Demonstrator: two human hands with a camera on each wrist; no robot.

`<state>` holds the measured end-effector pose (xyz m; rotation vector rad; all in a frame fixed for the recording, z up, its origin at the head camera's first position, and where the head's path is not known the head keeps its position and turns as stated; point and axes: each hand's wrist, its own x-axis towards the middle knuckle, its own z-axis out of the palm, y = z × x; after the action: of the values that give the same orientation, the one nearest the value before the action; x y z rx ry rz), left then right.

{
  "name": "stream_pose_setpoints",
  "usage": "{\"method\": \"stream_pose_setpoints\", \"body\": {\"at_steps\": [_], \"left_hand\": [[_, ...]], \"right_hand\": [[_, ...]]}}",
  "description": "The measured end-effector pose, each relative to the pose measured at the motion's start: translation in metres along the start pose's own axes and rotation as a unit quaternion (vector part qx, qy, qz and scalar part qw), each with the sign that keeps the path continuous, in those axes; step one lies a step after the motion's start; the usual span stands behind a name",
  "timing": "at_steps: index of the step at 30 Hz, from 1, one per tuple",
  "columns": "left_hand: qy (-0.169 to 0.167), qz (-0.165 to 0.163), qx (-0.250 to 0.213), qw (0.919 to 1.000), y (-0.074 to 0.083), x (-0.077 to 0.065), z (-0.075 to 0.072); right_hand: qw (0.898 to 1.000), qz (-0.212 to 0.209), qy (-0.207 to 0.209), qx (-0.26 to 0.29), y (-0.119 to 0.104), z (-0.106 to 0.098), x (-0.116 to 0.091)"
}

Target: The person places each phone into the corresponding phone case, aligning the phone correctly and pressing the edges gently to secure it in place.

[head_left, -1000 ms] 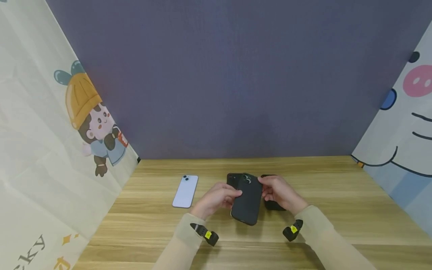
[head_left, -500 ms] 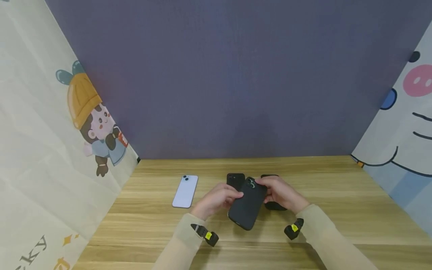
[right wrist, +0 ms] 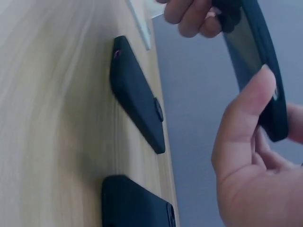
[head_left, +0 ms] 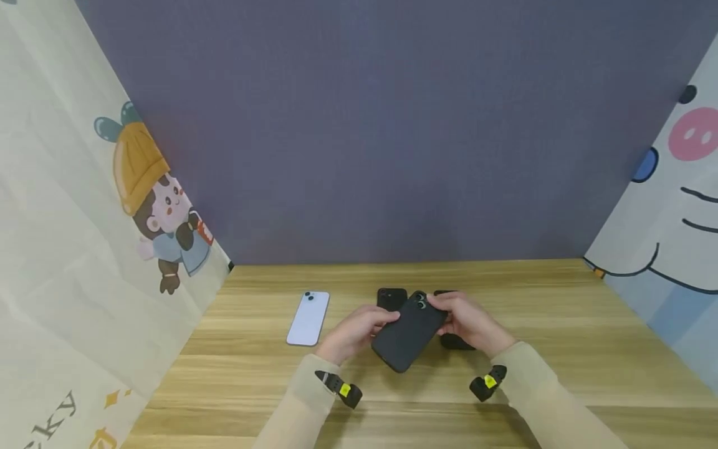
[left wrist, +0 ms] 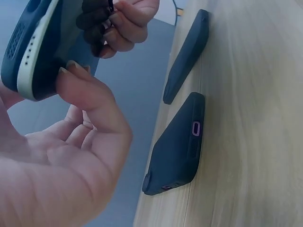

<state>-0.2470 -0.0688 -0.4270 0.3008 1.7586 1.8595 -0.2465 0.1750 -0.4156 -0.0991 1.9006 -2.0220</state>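
Both hands hold a smartphone [head_left: 408, 337] in a black case, raised over the table with its camera end up to the right. My left hand [head_left: 359, 330] pinches its left edge; my right hand [head_left: 471, 321] pinches the corner beside the lenses. In the left wrist view the pale phone frame [left wrist: 29, 66] stands out from the dark case at the bottom corner, and the glossy screen mirrors my right fingers [left wrist: 120, 33]. Behind the held phone lies a second black-cased phone [head_left: 391, 298], partly covered. A third dark phone [head_left: 457, 342] lies under my right hand, mostly hidden.
To the left of the hands lies a pale lavender phone [head_left: 308, 318], its back up. The wooden table [head_left: 247, 374] ends at a dark blue-grey panel [head_left: 392, 137]. Printed cloths with cartoon figures, one on the left [head_left: 50, 249] and one on the right [head_left: 667, 237], flank it.
The held phone has turned clockwise in the head view, its lower end swinging left. Both hands keep hold of it with small shifts. The phones on the table have not moved.
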Motion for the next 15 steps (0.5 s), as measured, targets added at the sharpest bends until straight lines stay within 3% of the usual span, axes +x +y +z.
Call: {"method": "stream_pose_setpoints", "body": {"at_steps": [4, 12, 15], "left_hand": [[0.006, 0.002, -0.034, 0.9994, -0.003, 0.011, -0.002], [0.071, 0.009, -0.047, 0.9963, -0.003, 0.03, -0.003], [0.085, 0.019, -0.063, 0.9942, -0.004, 0.029, -0.004]], "right_hand": [[0.999, -0.002, 0.02, 0.037, 0.001, -0.013, 0.009], [0.996, -0.008, 0.045, 0.076, 0.001, -0.037, 0.024], [0.993, -0.012, 0.064, 0.096, 0.001, -0.037, 0.023]]}}
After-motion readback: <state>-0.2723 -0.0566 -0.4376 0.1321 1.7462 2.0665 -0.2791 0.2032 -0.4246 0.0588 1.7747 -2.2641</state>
